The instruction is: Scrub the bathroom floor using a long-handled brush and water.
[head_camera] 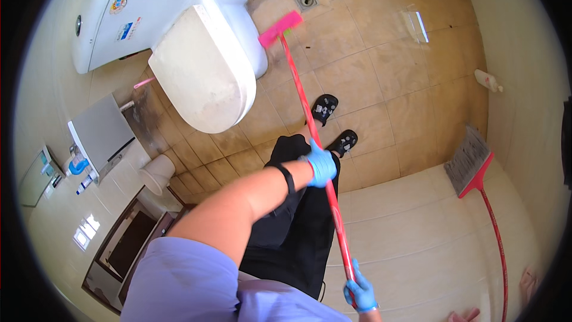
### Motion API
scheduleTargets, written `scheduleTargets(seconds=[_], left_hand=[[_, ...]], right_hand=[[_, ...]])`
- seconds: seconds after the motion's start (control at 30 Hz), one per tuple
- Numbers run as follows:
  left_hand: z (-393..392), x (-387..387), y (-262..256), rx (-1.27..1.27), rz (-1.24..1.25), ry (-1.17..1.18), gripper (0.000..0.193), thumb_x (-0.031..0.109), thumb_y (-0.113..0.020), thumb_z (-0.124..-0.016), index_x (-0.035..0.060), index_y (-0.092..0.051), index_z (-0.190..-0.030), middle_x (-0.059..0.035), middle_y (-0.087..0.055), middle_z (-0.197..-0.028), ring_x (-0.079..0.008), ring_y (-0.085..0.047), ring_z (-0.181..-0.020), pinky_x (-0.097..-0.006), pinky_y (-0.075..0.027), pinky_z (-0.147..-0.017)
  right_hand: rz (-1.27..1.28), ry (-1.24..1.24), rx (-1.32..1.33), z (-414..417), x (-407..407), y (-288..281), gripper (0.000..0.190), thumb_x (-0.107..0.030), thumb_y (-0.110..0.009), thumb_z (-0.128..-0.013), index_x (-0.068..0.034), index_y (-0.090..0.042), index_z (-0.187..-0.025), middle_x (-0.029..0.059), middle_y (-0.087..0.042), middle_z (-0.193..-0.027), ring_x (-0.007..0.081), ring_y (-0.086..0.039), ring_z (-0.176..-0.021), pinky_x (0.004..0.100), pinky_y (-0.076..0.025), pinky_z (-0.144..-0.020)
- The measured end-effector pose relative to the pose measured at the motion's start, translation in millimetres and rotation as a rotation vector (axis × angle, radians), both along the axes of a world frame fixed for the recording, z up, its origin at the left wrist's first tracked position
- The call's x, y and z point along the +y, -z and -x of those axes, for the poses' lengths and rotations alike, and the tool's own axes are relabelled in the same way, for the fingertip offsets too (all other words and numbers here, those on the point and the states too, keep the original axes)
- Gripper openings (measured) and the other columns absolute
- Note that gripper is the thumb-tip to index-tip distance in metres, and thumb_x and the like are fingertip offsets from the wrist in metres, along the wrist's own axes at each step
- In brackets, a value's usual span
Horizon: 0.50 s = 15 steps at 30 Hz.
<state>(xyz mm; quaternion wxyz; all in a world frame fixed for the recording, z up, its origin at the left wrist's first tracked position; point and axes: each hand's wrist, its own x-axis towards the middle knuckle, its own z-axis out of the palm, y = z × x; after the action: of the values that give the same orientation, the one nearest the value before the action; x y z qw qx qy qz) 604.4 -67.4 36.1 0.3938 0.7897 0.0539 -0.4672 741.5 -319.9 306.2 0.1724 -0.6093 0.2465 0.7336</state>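
I grip the long red pole (298,69) of a pink-headed floor brush with both hands, which wear blue gloves. My left hand (321,166) is wrapped around its middle, in front of my black trousers. Farther back, near the upper end, my right hand (361,287) closes on the same pole. The pink brush head (280,29) rests on the tan tiled floor (339,36), beside the base of a white toilet (205,71) with its lid down. A square floor drain (306,1) lies just beyond the head.
My black clogs (325,108) stand beside the pole. At the right, a broom (469,165) with a red handle leans on the tiled wall, and a white bottle (488,80) lies by the floor's edge. A white bin (157,173) stands left, below a grey-topped shelf (102,136) with bottles.
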Motion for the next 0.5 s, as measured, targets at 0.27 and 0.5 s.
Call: scheduleTargets(seconds=[0.27, 0.5], left_hand=[[52, 85, 36, 0.026, -0.199, 0.086, 0.023, 0.03, -0.066, -0.073, 0.0146, -0.074, -0.087, -0.0094, -0.067, -0.088, -0.0308, -0.06, -0.096, -0.0765, -0.035, -0.081], [-1, -52, -32, 0.114, 0.165, 0.115, 0.028, 0.024, -0.063, -0.077, 0.0112, -0.072, -0.101, -0.0113, -0.068, -0.1, -0.0328, -0.059, -0.103, -0.082, -0.029, -0.084]], right_hand=[[-0.135, -0.008, 0.113, 43, 69, 66, 0.064, -0.003, -0.046, -0.091, -0.009, -0.019, -0.149, 0.0005, -0.048, -0.066, 0.0067, -0.042, -0.046, 0.0201, -0.035, -0.041], [0.073, -0.051, 0.09, -2, -12, -35, 0.069, -0.004, -0.048, -0.088, -0.012, -0.017, -0.15, 0.0036, -0.048, -0.062, 0.0107, -0.042, -0.043, 0.0229, -0.036, -0.04]])
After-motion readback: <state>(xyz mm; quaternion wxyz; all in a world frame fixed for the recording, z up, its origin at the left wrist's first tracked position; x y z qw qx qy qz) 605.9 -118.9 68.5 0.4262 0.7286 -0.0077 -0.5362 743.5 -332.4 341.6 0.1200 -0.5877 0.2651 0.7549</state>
